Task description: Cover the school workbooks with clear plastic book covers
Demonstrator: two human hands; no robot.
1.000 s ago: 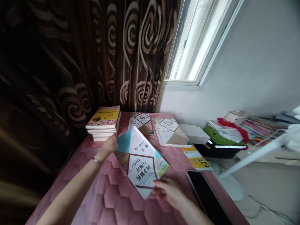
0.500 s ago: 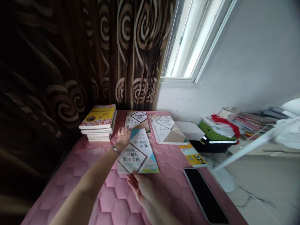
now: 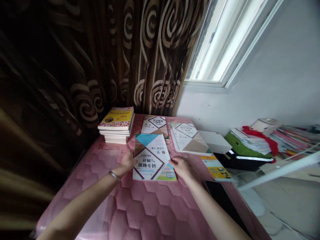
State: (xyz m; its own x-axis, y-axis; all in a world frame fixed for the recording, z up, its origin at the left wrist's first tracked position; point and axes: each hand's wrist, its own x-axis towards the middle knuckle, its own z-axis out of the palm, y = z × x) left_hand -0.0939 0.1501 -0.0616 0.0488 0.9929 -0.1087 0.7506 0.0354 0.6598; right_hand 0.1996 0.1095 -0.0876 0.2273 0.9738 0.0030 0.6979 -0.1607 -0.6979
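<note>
A workbook (image 3: 151,151) with a white, teal and striped cover lies on the pink quilted surface, its printing upside down from my side. My left hand (image 3: 128,161) grips its left edge, thumb near the cover. At the right edge, my right hand (image 3: 180,166) holds the book the same way, the other fingers partly hidden. Just beyond, a similar white workbook (image 3: 155,124) is partly covered by the held one. Another white workbook pile (image 3: 188,137) sits to the right.
A stack of books (image 3: 116,125) with a yellow top cover stands at the back left. Clear plastic sheeting (image 3: 100,186) lies left. On the right are a white box (image 3: 212,141), a yellow panda booklet (image 3: 216,168) and a black phone (image 3: 225,203). A curtain (image 3: 150,50) hangs behind.
My left hand has come from the workbook's far left part down to its left edge. My right hand has moved from the near edge to the right edge. The view has shifted left.
</note>
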